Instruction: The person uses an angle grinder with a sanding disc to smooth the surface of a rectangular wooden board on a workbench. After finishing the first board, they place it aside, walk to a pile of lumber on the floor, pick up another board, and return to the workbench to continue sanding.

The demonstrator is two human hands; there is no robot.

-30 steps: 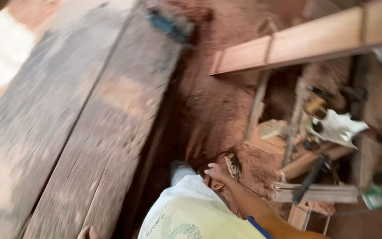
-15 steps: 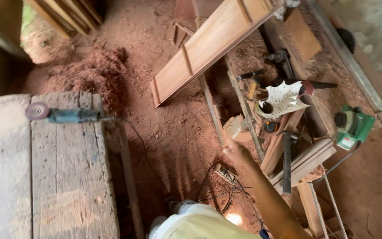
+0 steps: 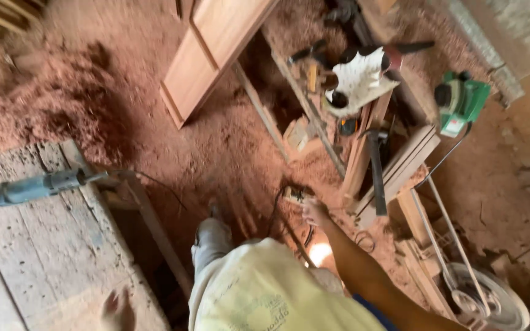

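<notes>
The right hand (image 3: 314,211) closes its grip on a small dark plug (image 3: 295,195) and black cable — beyond the weathered grey plank worktop (image 3: 38,245), where the left hand (image 3: 118,309) rests, grip unclear.

Workshop floor, seen from above. Right hand (image 3: 314,210), centre: reaching down to a small socket block (image 3: 294,194) with black cord (image 3: 277,214) on red sawdust; grip unclear. Left hand (image 3: 118,309), 7 o'clock: resting on weathered workbench (image 3: 38,245). Blue angle grinder (image 3: 26,187), 9 o'clock, lying on the bench. Wooden door panel (image 3: 213,46), 12 o'clock. Green power tool (image 3: 461,101), 2 o'clock. Hammer (image 3: 376,168), 3 o'clock, among wood offcuts.
</notes>
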